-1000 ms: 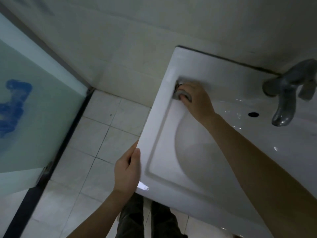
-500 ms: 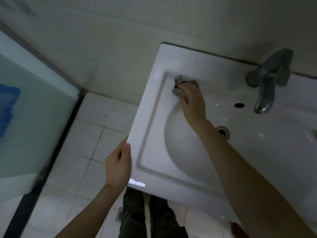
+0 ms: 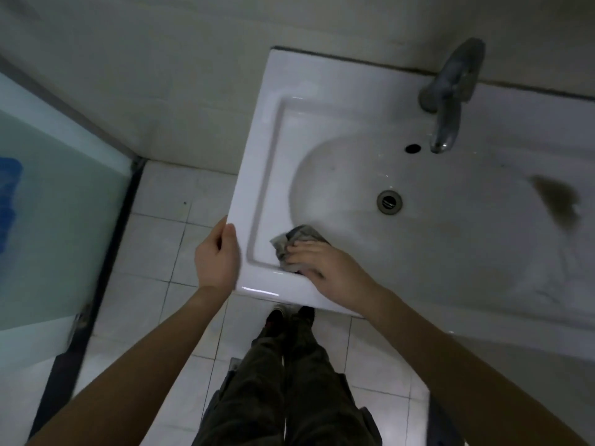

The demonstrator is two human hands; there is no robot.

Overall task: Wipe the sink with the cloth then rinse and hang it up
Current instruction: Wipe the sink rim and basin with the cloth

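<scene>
**Cloth pressed to near-left corner of bathroom sink**

Fingers flat and lying side by side, the right hand [image 3: 322, 268] presses a crumpled grey cloth [image 3: 294, 244] against the white ceramic sink [image 3: 280, 175], at the near-left corner of the raised ledge that frames the oval basin. Part of the cloth pokes out beyond the fingertips toward the basin; the rest is hidden under the palm. The left hand [image 3: 215, 259] curls around the sink's outer left edge just beside that corner, thumb on top of the rim and fingers hidden underneath. At the bottom of the basin sits the round metal drain [image 3: 390, 201], with a small dark overflow hole [image 3: 412, 148] higher up the back wall. A grey metal faucet [image 3: 449, 101] rises from the back ledge, its spout reaching over the basin next to the overflow hole. A brownish smear [image 3: 557, 202] marks the sink surface well to the right of the drain. Below the sink, the person's dark trousers [image 3: 289, 387] and shoes stand on a pale tiled floor [image 3: 154, 252]. A frosted glass panel [image 3: 48, 204] fills the left side.
</scene>
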